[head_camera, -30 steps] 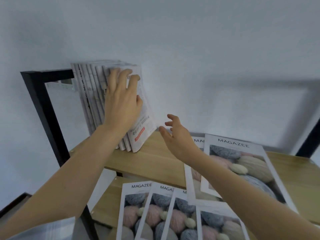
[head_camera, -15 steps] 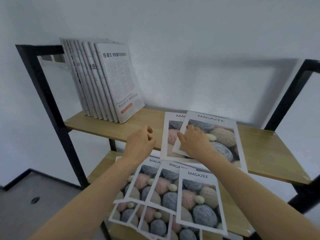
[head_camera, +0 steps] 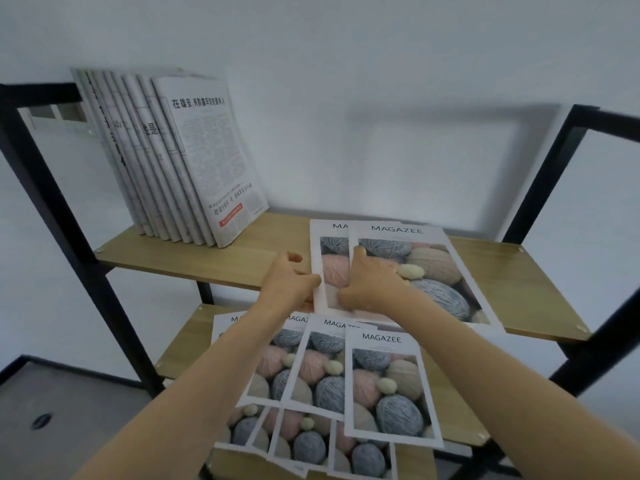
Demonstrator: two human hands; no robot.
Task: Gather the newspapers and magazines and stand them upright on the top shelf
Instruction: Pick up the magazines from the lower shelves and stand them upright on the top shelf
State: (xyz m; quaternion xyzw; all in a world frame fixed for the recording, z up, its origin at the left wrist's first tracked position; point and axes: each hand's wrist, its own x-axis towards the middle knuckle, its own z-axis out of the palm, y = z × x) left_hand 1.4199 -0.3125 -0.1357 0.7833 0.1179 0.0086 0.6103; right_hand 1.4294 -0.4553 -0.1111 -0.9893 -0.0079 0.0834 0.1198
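Several newspapers (head_camera: 204,161) stand upright, leaning left, at the left end of the top shelf (head_camera: 194,261). Two MAGAZEE magazines with yarn-ball covers lie flat and overlapped on the same shelf: the upper one (head_camera: 433,268) to the right, the lower one (head_camera: 330,258) peeking out at its left. My left hand (head_camera: 289,278) pinches the left edge of the lower magazine. My right hand (head_camera: 375,285) presses on the upper magazine, thumb curled at its near-left corner. Several more magazines (head_camera: 346,379) lie fanned out on the lower shelf (head_camera: 183,351).
The shelf unit has black metal posts, one at the left (head_camera: 52,216) and one at the right (head_camera: 540,188). A white wall stands behind. Grey floor with a dark round spot (head_camera: 41,420) shows at the lower left.
My left hand left the newspapers and came down to the flat magazines on the top shelf. My right hand settled onto the upper magazine. Both now grip the pair's left side.
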